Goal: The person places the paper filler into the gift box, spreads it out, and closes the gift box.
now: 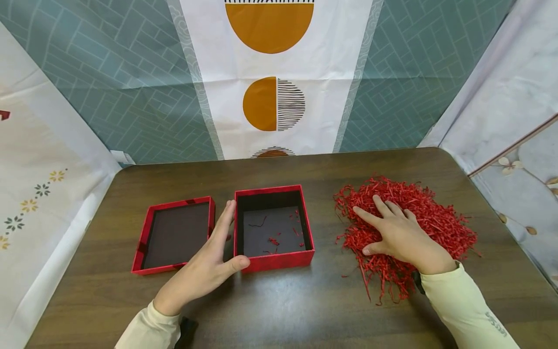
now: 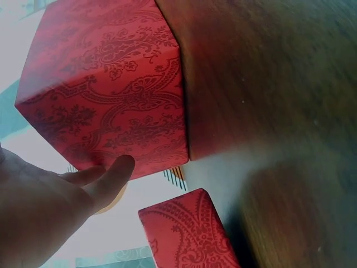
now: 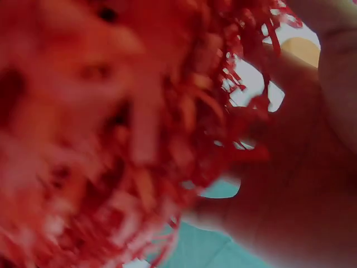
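Clearly saw right hand [image 1: 402, 237] spread on paper shreds [image 1: 436, 213], blurred in right-wrist view, at right of table [image 1: 340, 310]; saw left hand [image 1: 205, 270] outstretched beside open box [image 1: 279, 262], partly hiding lid [image 1: 178, 237]. Could not tell whether touching box.

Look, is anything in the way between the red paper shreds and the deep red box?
Nothing visible is: only tabletop lies between the red paper shreds and the deep red box, whose top is open. The right hand is at the shreds; the left hand is by the box's other side.
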`<move>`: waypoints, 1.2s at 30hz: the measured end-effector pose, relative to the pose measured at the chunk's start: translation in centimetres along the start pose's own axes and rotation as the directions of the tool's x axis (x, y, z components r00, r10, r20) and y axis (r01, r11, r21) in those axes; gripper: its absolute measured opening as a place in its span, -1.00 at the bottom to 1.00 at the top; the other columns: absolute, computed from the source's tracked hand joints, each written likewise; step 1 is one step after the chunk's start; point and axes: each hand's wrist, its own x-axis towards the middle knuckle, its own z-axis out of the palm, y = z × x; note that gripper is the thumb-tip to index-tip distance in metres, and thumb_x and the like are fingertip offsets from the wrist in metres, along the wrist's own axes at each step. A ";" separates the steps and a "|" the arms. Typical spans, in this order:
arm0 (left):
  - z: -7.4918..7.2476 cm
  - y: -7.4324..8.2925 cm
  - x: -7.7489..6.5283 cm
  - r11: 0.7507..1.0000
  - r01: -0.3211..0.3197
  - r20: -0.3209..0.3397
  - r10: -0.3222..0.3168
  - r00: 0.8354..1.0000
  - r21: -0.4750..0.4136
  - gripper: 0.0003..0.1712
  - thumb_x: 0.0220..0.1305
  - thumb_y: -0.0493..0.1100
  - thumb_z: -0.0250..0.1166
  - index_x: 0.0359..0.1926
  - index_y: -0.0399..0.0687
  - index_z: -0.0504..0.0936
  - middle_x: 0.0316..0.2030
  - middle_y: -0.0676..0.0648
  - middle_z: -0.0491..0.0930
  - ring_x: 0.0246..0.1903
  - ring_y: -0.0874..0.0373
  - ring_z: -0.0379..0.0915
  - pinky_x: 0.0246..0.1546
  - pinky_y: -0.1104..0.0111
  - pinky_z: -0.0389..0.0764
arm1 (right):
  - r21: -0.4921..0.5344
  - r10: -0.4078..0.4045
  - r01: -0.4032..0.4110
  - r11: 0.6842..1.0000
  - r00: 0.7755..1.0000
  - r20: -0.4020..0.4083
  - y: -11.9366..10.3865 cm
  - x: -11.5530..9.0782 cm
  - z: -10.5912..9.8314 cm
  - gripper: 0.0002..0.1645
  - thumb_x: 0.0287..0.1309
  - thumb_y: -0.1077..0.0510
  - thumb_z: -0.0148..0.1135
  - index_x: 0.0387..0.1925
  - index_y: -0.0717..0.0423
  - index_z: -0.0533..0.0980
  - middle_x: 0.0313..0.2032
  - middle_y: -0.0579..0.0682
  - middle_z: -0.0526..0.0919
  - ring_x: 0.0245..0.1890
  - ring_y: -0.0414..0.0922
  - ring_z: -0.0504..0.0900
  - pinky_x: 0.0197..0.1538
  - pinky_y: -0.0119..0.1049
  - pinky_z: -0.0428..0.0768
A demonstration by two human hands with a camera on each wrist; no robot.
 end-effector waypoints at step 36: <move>0.8 -0.2 0.1 0.994 0.103 0.064 -0.105 0.992 0.037 0.19 0.41 0.11 0.30 0.59 0.40 -0.49 0.58 0.07 -0.52 0.55 0.04 -0.53 0.36 -0.25 -0.01 | 0.023 -0.160 0.195 0.980 0.859 -0.486 4.3 -1.1 -3.3 -0.42 -0.14 0.53 0.46 0.04 0.29 0.66 -0.05 0.34 0.69 -0.11 0.32 0.67 -0.11 0.27 0.56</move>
